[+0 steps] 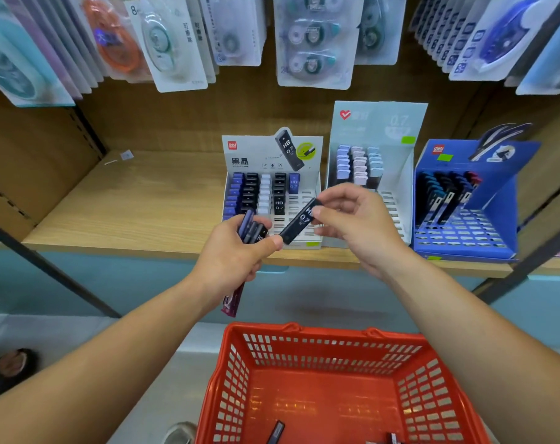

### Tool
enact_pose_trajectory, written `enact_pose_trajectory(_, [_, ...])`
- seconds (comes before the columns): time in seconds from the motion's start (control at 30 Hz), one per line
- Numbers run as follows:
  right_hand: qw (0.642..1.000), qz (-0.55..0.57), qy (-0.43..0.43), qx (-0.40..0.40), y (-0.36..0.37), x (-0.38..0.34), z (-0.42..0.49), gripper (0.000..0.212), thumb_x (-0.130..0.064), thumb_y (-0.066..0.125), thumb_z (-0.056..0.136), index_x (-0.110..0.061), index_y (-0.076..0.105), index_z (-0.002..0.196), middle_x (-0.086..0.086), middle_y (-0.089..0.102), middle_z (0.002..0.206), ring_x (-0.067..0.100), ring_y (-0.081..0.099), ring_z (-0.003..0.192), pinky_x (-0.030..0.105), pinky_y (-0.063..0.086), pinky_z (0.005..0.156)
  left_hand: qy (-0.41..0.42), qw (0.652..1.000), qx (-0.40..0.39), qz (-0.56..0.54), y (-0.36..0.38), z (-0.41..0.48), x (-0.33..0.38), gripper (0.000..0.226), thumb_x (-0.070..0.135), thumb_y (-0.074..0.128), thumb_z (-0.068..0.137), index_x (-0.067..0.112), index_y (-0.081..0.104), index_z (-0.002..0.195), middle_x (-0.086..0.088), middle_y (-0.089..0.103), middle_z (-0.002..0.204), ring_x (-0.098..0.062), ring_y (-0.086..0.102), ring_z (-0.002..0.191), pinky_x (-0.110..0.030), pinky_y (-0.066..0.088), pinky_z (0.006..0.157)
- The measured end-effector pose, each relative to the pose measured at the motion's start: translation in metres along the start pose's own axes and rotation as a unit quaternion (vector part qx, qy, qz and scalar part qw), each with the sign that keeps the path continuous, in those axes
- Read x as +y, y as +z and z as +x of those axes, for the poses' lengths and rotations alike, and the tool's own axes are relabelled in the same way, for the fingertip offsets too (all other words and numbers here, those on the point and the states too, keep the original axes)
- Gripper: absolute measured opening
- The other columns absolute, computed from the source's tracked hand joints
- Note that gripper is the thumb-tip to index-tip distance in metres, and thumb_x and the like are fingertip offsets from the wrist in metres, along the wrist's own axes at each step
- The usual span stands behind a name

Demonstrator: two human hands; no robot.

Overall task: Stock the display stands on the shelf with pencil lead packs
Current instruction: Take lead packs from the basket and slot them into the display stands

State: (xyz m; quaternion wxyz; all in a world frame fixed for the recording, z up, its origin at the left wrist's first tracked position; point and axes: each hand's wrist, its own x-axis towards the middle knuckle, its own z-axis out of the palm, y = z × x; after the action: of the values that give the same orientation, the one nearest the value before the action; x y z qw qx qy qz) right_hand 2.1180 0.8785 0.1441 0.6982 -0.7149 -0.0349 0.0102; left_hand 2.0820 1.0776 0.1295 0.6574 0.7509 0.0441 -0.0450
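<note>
Pencil lead pack (pixel 299 223) (black, marked HB 0.7) is pinched by the right hand (pixel 358 225), thumb against fingertips; the left hand (pixel 237 254) curls tight round several more packs (pixel 252 231).

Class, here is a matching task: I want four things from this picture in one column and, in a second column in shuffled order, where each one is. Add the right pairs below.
Things
1. black pack
2. bundle of packs
3. blue stand
4. basket

Places
A. below the shelf, nearest the camera
B. gripped in the left hand
C. farthest right on the shelf
D. pinched at its upper end by the right hand

Pairs: 1-D, 2-B, 3-C, 4-A
</note>
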Motion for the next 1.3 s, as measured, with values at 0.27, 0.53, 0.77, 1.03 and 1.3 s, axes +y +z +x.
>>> enact_pose_trajectory(0.27, [0.984, -0.159, -0.063, 0.058, 0.01, 0.018, 0.04, 0.015, -0.028, 0.077, 0.075, -0.039, 0.07, 0.082, -0.004, 0.072, 0.082, 0.025, 0.074, 0.079, 0.05, 0.06, 0.08, -0.021, 1.0, 0.015, 0.018, -0.022, 0.009, -0.016, 0.005, 0.006, 0.064, 0.096, 0.008, 0.063, 0.101, -0.006, 0.069, 0.071, -0.016, 0.038, 0.046, -0.022, 0.032, 0.042])
enact_pose_trajectory(0.53, [0.957, -0.264, -0.114, 0.029, 0.023, 0.029, 0.061, 0.02, -0.012, 0.074, 0.088, -0.03, 0.065, 0.086, -0.011, 0.068, 0.088, 0.004, 0.07, 0.072, 0.024, 0.058, 0.077, -0.035, 0.998, 0.031, 0.031, -0.028, 0.01, -0.022, 0.003, 0.007, 0.063, 0.097, 0.006, 0.063, 0.099, -0.004, 0.07, 0.069, -0.014, 0.043, 0.044, -0.023, 0.034, 0.041])
enact_pose_trajectory(0.77, [0.926, -0.34, -0.165, -0.011, 0.029, 0.029, 0.065, 0.013, -0.01, 0.073, 0.089, -0.023, 0.072, 0.093, -0.017, 0.065, 0.08, 0.0, 0.065, 0.076, 0.007, 0.046, 0.073, -0.024, 0.999, 0.048, 0.009, -0.038, 0.013, -0.017, 0.01, 0.017, 0.063, 0.1, 0.008, 0.062, 0.096, -0.008, 0.069, 0.071, -0.017, 0.058, 0.049, -0.024, 0.045, 0.044])
enact_pose_trajectory(1.03, [0.905, -0.392, -0.159, -0.052, 0.037, 0.04, 0.066, 0.021, -0.012, 0.067, 0.094, -0.021, 0.075, 0.112, -0.005, 0.07, 0.093, 0.012, 0.066, 0.085, 0.029, 0.053, 0.089, -0.031, 0.993, 0.058, -0.096, -0.036, 0.01, -0.003, 0.016, 0.019, 0.06, 0.101, 0.007, 0.059, 0.091, -0.005, 0.065, 0.063, -0.016, 0.058, 0.05, -0.024, 0.047, 0.046])
enact_pose_trajectory(1.3, [0.972, -0.209, -0.097, -0.041, 0.048, 0.023, -0.016, 0.008, -0.018, 0.071, 0.091, -0.025, 0.07, 0.09, -0.004, 0.07, 0.079, 0.011, 0.067, 0.075, 0.026, 0.055, 0.074, -0.024, 0.983, 0.047, -0.174, -0.022, 0.001, 0.016, 0.015, 0.018, 0.058, 0.102, 0.006, 0.064, 0.096, -0.008, 0.072, 0.074, -0.017, 0.07, 0.061, -0.023, 0.057, 0.056])
